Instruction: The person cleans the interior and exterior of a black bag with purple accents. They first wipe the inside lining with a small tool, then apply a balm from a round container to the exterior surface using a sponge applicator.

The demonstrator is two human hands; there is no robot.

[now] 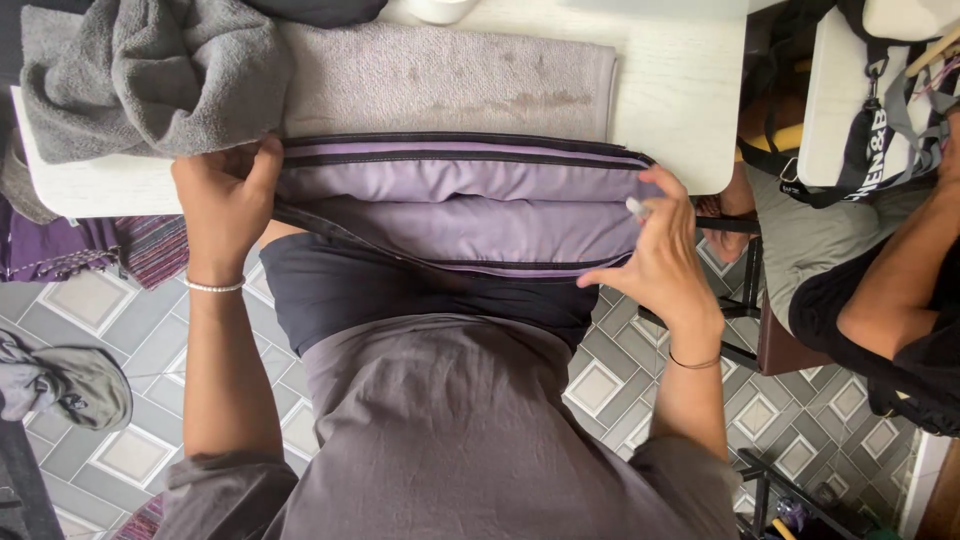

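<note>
At table edge: my left hand (225, 200) pinches purple cover (460, 200) corner; right hand (655, 255) fingers curled, gripping zipper pull (636, 207).

The folded cloth (470, 205) is pale purple with black edging stripes. A grey towel (150, 75) sits crumpled on a lighter grey mat (450, 80) with brownish stains. The desk (680, 90) is white. The floor (130, 350) shows grey tiles patterned with pale squares. The shirt (450, 430) is grey.
</note>
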